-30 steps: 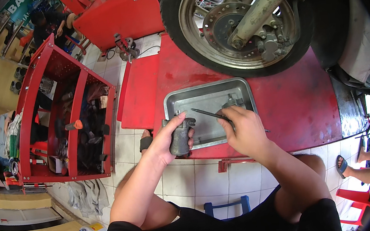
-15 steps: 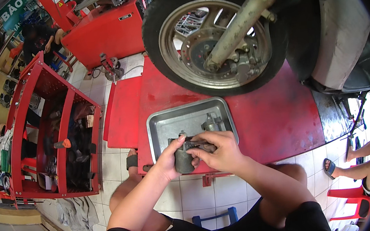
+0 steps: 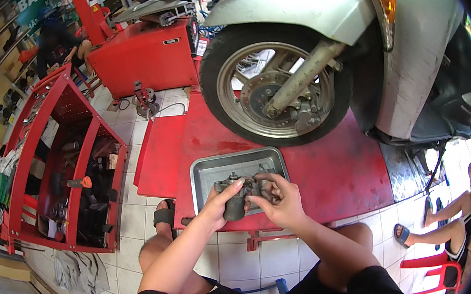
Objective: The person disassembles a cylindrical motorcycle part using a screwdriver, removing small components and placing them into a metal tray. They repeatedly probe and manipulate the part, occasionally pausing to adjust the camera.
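Observation:
My left hand (image 3: 215,209) is closed round a dark grey cylindrical metal part (image 3: 234,207), which has a short shaft on top and its thicker body below. My thumb lies along its upper side. Beside the part is my right hand (image 3: 280,202), thumb and index finger curved and apart, with fingertips close to its right side; whether they touch it I cannot tell. Both hands are over the near side of a shallow metal tray (image 3: 207,176). A second metal piece in the tray is mostly hidden behind my right hand.
The tray rests on a red lift platform (image 3: 333,176). Beyond it stands a scooter's front wheel (image 3: 218,99) under a silver fender (image 3: 288,5). A red tool cart (image 3: 80,178) is at left, a red metal cabinet (image 3: 142,61) behind. Other people sit at left and right.
My right thumb and index finger have spread and drawn back slightly from the metal part. My left hand still holds it. The view has tilted up, showing more of the scooter.

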Demonstrator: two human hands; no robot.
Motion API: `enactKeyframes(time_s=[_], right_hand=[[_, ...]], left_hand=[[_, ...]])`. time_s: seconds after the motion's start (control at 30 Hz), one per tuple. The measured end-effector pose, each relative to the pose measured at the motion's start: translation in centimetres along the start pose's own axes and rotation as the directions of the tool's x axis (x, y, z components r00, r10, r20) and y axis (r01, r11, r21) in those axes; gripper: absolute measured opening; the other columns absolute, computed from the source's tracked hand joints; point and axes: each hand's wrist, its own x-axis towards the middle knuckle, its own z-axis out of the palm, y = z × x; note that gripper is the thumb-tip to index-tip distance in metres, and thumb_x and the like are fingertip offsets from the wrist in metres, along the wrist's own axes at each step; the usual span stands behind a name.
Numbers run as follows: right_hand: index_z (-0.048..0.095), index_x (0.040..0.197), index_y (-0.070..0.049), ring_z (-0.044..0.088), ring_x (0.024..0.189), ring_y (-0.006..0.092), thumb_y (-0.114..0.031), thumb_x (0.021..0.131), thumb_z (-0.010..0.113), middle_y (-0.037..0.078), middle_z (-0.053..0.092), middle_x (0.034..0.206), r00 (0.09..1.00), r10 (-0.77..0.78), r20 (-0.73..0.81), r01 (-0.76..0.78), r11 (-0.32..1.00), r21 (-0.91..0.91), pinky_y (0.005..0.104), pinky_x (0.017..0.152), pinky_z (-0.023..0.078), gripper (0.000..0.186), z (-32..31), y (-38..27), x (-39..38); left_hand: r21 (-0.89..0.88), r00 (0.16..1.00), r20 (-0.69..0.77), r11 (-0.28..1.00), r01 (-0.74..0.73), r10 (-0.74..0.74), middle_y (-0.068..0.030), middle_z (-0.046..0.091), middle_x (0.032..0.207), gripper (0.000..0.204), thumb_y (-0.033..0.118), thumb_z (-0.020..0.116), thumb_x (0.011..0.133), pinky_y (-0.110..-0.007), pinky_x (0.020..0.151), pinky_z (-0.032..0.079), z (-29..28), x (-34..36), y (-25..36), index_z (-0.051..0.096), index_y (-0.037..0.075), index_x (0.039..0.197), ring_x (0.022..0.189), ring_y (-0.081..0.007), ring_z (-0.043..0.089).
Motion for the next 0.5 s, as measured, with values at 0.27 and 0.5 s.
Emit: enactKeyframes(time_s=[0.27,0.5], right_hand=[[0.062,0.118,0.001,0.041,0.057,0.0044,-0.017,0.089,0.074,-0.004,0.048,0.065,0.985,0.172,0.008,-0.171,0.985,-0.034,0.023,0.053,0.036,0.037,1.9,1.5,-2.3],[0.055,0.128,0.004,0.053,0.067,0.0096,-0.025,0.081,0.082,0.005,0.061,0.089,0.998,-0.053,0.029,0.059,0.961,-0.27,0.0237,0.057,0.042,0.062,0.8,-0.4,0.0]], left_hand=[[-0.085,0.983,-0.071,0.981,-0.173,0.168,-0.0092,0.066,0.102,0.045,0.04,0.064,0.092,-0.035,0.086,0.051,-0.4,-1.2,0.7,0.058,0.004,0.119,0.092,-0.0211,0.064],[0.686,0.848,0.014,0.612,-0.394,0.53,-0.0136,0.064,0.118,0.068,0.001,0.08,0.075,-0.035,0.099,0.047,-0.3,-1.8,0.2,0.047,0.001,0.134,0.113,-0.0227,0.062]])
